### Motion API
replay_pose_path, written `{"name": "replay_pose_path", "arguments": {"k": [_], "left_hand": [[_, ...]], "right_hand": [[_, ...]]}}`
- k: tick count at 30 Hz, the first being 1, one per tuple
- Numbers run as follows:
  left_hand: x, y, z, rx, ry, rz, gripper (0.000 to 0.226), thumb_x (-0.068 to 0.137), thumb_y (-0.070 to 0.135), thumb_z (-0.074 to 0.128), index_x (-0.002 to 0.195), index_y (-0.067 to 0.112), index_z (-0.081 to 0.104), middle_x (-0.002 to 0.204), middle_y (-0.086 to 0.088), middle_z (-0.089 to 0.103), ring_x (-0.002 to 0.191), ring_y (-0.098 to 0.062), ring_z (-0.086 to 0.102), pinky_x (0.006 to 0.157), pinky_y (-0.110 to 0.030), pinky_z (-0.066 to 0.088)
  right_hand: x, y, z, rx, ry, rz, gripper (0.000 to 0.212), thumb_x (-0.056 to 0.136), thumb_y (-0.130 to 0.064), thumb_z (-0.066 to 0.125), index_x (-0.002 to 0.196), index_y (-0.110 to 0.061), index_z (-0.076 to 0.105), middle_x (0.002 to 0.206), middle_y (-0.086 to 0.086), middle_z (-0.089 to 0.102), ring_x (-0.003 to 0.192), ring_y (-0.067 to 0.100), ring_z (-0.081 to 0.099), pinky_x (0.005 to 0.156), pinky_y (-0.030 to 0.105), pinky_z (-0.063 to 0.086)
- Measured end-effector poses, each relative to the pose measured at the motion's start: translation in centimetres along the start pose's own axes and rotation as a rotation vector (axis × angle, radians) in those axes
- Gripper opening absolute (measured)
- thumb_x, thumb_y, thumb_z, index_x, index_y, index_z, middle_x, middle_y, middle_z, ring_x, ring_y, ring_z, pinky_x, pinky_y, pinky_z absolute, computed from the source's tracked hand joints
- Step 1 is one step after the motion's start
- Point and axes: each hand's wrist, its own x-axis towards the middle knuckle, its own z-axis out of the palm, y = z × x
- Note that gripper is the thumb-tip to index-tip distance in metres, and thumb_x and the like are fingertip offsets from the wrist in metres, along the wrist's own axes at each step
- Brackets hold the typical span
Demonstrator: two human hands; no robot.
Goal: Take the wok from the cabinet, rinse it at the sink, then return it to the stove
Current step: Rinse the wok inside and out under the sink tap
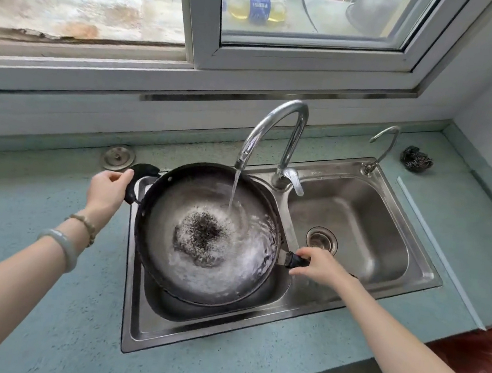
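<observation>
Both hands grip the wok [203, 233]: left hand [107, 190] on the loop handle, right hand [320, 265] on the stick handle, over the sink [358, 292] under the tap [270, 134]. Rinsing step; next, likely pour out, carry to stove.

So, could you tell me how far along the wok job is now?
Done: the wok is out of the cabinet and in the left basin of the sink. In hand: the faucet runs water into it while the left hand and right hand hold its handles. Left: finish rinsing, then carry it to the stove, not in view.
</observation>
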Motion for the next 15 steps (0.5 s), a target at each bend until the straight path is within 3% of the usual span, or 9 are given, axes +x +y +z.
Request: {"name": "replay_pose_path", "arguments": {"k": [3, 7, 8, 11, 13, 15], "left_hand": [[0.0, -0.3, 0.0, 0.019, 0.028, -0.094, 0.041, 0.069, 0.054, 0.066, 0.059, 0.014, 0.061, 0.054, -0.007, 0.06, 0.069, -0.024, 0.058, 0.084, -0.049, 0.055], [-0.7, -2.6, 0.3, -0.022, 0.015, -0.296, 0.041, 0.078, 0.038, 0.07, 0.079, -0.002, 0.061, 0.071, -0.017, 0.059, 0.066, -0.028, 0.059, 0.087, -0.049, 0.055], [-1.0, -3.3, 0.4, -0.046, -0.008, -0.342, 0.042, 0.08, 0.036, 0.069, 0.087, -0.005, 0.061, 0.076, -0.017, 0.059, 0.061, -0.027, 0.059, 0.082, -0.047, 0.057], [-2.3, -4.0, 1.2, -0.167, -0.061, -0.412, 0.033, 0.089, 0.027, 0.063, 0.102, -0.002, 0.053, 0.081, -0.014, 0.057, 0.053, -0.021, 0.058, 0.045, -0.023, 0.055], [-2.9, -3.9, 1.6, -0.229, -0.054, -0.402, 0.024, 0.094, 0.022, 0.057, 0.092, -0.001, 0.052, 0.076, -0.013, 0.053, 0.05, -0.02, 0.06, 0.038, -0.018, 0.05], [-3.2, -3.3, 1.9, -0.262, -0.052, -0.335, 0.026, 0.097, 0.019, 0.051, 0.076, 0.004, 0.048, 0.073, -0.014, 0.051, 0.04, -0.009, 0.059, 0.041, -0.018, 0.051]], "right_hand": [[-0.3, -0.2, -1.8, -0.027, -0.096, -0.021, 0.032, 0.071, -0.041, 0.079, 0.096, -0.025, 0.071, 0.092, -0.004, 0.07, 0.089, 0.011, 0.06, 0.075, 0.023, 0.045], [-0.8, -0.9, -5.5, -0.206, -0.047, -0.05, 0.045, 0.062, -0.056, 0.075, 0.094, -0.024, 0.071, 0.088, -0.003, 0.071, 0.086, 0.018, 0.063, 0.077, 0.033, 0.05], [-1.1, -1.4, -6.4, -0.248, -0.024, -0.059, 0.042, 0.063, -0.056, 0.075, 0.093, -0.027, 0.07, 0.085, -0.006, 0.068, 0.084, 0.017, 0.061, 0.075, 0.033, 0.05], [-2.0, -2.6, -8.3, -0.396, 0.066, -0.078, 0.034, 0.07, -0.051, 0.073, 0.098, -0.032, 0.067, 0.083, -0.006, 0.06, 0.084, 0.02, 0.057, 0.069, 0.03, 0.039], [-2.1, -2.6, -8.4, -0.453, 0.168, -0.067, 0.036, 0.072, -0.05, 0.071, 0.102, -0.032, 0.066, 0.092, -0.004, 0.066, 0.096, 0.023, 0.061, 0.071, 0.031, 0.04], [-1.8, -2.1, -7.7, -0.451, 0.266, -0.072, 0.036, 0.072, -0.049, 0.07, 0.105, -0.033, 0.066, 0.101, -0.004, 0.07, 0.102, 0.024, 0.063, 0.076, 0.032, 0.044]]}}
